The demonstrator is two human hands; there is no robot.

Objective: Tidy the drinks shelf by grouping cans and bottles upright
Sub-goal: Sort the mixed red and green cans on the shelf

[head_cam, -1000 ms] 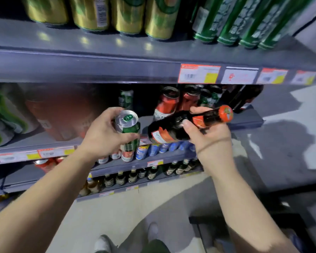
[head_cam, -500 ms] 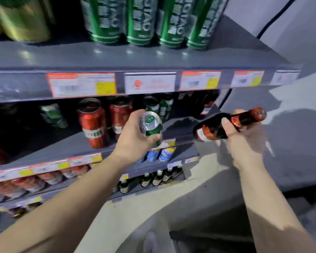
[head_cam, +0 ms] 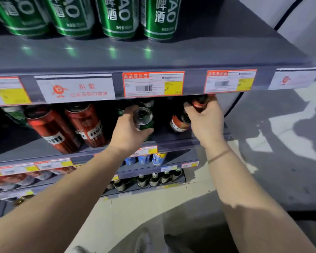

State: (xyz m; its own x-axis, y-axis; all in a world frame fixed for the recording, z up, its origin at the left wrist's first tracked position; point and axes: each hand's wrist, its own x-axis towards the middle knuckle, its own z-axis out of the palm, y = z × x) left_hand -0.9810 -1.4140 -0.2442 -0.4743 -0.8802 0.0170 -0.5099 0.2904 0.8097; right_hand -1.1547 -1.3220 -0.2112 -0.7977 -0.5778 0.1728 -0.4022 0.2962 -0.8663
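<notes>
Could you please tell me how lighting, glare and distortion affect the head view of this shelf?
Head view: the recess under the top shelf is dark, so the bottle gripped by the right hand is dim; the can in the left hand catches little light; green cans cast glints on the shelf; wide-angle bowing curves the shelf edges; hard shadows cross the floor.

We note both forearms bare — no sleeves showing; a thin dark band (head_cam: 219, 155) circles our right wrist.
</notes>
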